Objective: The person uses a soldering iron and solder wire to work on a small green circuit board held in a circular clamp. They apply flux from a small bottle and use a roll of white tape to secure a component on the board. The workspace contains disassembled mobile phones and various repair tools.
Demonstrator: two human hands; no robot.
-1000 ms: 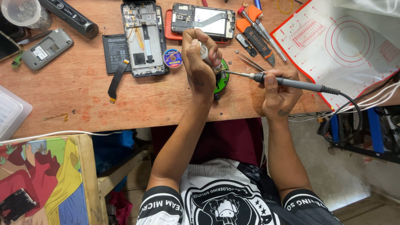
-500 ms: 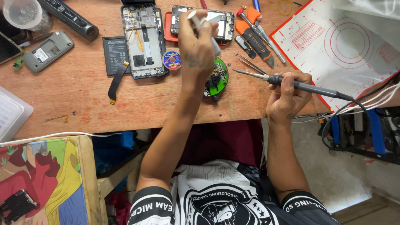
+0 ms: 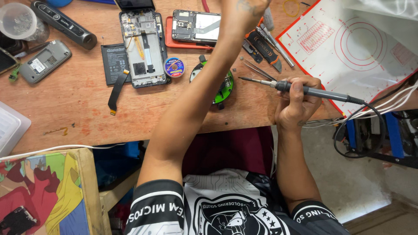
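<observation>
My right hand [image 3: 296, 104] grips a black soldering iron [image 3: 313, 91], tip pointing left just above the wooden bench [image 3: 78, 104]. The tip is a little right of a round green circuit board [image 3: 227, 87], partly hidden by my left forearm. My left hand [image 3: 244, 8] reaches to the far side of the bench and is mostly cut off by the top edge, beside a small opened phone [image 3: 196, 25] on a red cover. What its fingers hold is hidden. A larger opened phone [image 3: 143, 48] lies further left, with a battery [image 3: 114, 61] beside it.
Tweezers [image 3: 257, 69], an orange-black tool [image 3: 263, 45] and a small wick spool [image 3: 174, 67] lie near the board. A red-and-white mat [image 3: 357, 48] covers the right end. At the far left are a grey handset [image 3: 43, 61], a plastic cup [image 3: 19, 21] and a black device [image 3: 63, 24]. Cables [image 3: 370, 113] hang right.
My left hand lifted off the green board and moved away to the far edge of the bench. The right hand with the soldering iron stayed nearly in place.
</observation>
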